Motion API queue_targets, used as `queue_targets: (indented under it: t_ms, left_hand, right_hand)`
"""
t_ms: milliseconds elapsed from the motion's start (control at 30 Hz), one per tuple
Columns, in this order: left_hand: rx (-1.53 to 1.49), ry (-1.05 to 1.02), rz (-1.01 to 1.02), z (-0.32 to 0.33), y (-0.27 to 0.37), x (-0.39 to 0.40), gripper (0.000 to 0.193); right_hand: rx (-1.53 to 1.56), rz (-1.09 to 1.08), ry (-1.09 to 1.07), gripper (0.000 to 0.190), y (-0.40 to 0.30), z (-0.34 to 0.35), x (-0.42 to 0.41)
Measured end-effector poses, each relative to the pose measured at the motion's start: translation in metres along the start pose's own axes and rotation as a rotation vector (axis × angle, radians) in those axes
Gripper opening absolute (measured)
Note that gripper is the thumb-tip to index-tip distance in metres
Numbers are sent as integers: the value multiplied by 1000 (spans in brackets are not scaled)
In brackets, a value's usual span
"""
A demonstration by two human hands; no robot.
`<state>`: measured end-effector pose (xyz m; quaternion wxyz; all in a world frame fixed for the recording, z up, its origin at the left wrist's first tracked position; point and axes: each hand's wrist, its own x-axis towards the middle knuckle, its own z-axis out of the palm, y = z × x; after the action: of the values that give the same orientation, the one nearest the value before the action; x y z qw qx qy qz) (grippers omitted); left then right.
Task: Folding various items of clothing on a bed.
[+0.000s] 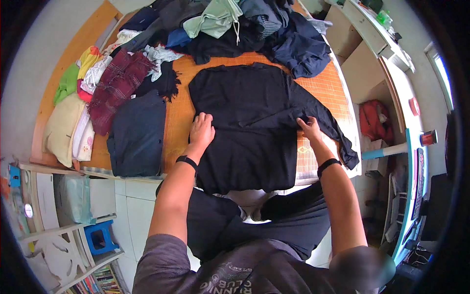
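Note:
A black long-sleeved garment point(249, 147) lies spread on the woven mat point(176, 121) of a bed, its lower edge at the near side of the bed. One sleeve runs out to the right and bends down towards the bed's near right corner. My left hand point(202, 128) rests on the garment's left edge, its fingers curled; whether they pinch cloth cannot be told. On the right edge, just under the sleeve, my right hand point(308, 126) holds the cloth between thumb and fingers. A dark folded garment point(136, 136) lies to the left.
A pile of dark clothes point(293, 40) with pale green shorts point(214, 18) covers the far side. At left lie a maroon plaid scarf point(119, 81) and a cream pillow point(62, 128). Shelves point(69, 229) stand near left; a desk edge point(407, 205) stands at right.

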<state>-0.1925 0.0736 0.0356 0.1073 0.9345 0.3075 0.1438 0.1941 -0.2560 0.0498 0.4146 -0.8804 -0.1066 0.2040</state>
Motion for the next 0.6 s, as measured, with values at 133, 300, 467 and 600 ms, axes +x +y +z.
queue_targets:
  t_ms: [133,300,467,600]
  left_hand:
    - [44,-26,-82,7,1,6,41]
    - [56,-112,-198,14,-38,20,43]
    - [-71,-156,-319,8,-58,25,45]
    - [-95,-26,-275,-12,-43,5,47]
  right_hand:
    - [-8,19,60,83,11,-10,12]
    - [24,107,-189,76,-10,-4,13]
    - [128,-228,-445,33,-81,-9,8]
    - [783,-320,-696,27,-142,-35,-32]
